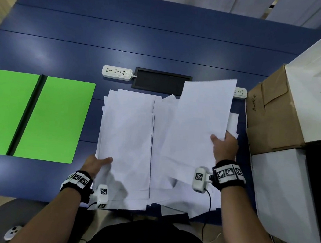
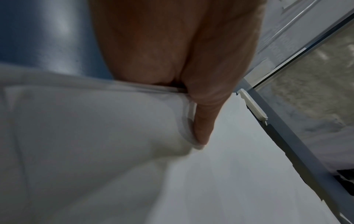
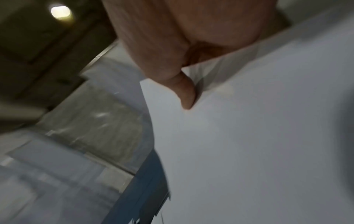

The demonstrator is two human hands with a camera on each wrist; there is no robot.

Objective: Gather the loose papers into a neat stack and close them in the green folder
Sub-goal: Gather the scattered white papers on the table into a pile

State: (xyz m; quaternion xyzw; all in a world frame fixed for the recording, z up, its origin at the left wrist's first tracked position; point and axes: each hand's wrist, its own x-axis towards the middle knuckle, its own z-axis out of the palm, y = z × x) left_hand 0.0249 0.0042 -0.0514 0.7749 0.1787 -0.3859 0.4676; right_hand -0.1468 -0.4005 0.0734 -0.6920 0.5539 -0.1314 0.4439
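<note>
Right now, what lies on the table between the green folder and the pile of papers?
Nothing: in the head view a bare strip of the blue table separates the open green folder from the papers.

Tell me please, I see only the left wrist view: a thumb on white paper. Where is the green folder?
Observer: The green folder lies open and flat on the blue table, left of the papers.
Operator: What does the other hand do?
Observer: The right hand holds one sheet lifted above the pile.
Operator: Is the pile neat?
Observer: No, the edges are uneven, and some sheets hang over the near table edge.
</note>
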